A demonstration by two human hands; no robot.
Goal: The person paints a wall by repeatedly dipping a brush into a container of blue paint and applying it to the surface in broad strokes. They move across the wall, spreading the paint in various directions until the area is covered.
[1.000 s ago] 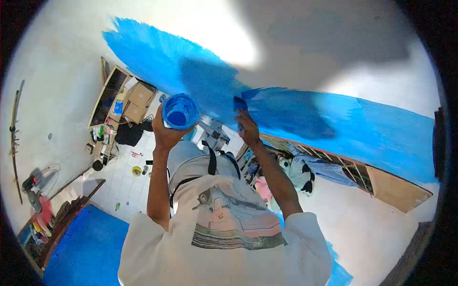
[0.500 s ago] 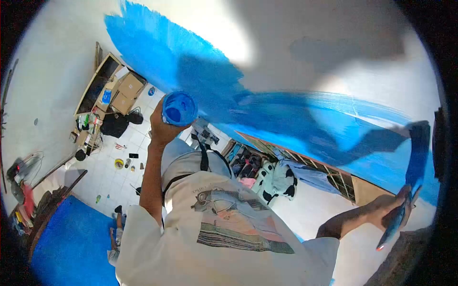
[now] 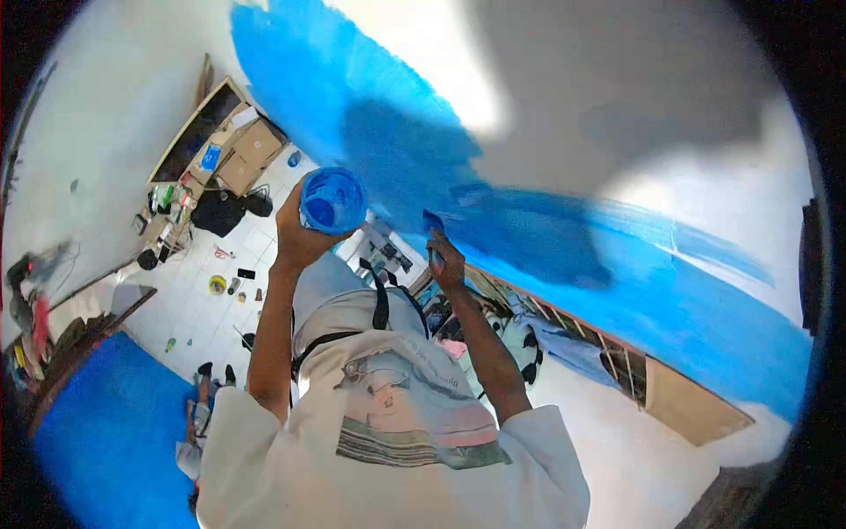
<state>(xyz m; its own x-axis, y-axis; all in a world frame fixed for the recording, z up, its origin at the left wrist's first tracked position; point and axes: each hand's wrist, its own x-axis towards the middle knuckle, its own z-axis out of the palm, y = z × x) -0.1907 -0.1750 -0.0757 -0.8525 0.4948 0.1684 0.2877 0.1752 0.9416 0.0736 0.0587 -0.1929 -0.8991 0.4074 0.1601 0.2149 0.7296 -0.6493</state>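
Observation:
My left hand [image 3: 301, 231] is wrapped round an open container of blue paint [image 3: 333, 201], its opening facing the camera and its inner wall coated blue. To its right, my right hand [image 3: 447, 263] grips a paintbrush [image 3: 433, 222] whose blue bristles are at the painted part of the wall. Whether the bristles touch the wall I cannot tell. A broad blue painted area [image 3: 397, 150] spreads over the white wall [image 3: 564, 70], with a shadow across it.
Cardboard boxes [image 3: 251, 154] stand by a shelf at the upper left. Small items, such as a yellow roll [image 3: 217, 285], lie on the tiled floor [image 3: 198, 309]. Another person [image 3: 189, 454] is at the lower left. A wooden-framed grille [image 3: 617, 353] runs below the paint at right.
My right hand has moved from the far right to near the container, bringing the brush along. My left hand still holds the container. The view has shifted slightly.

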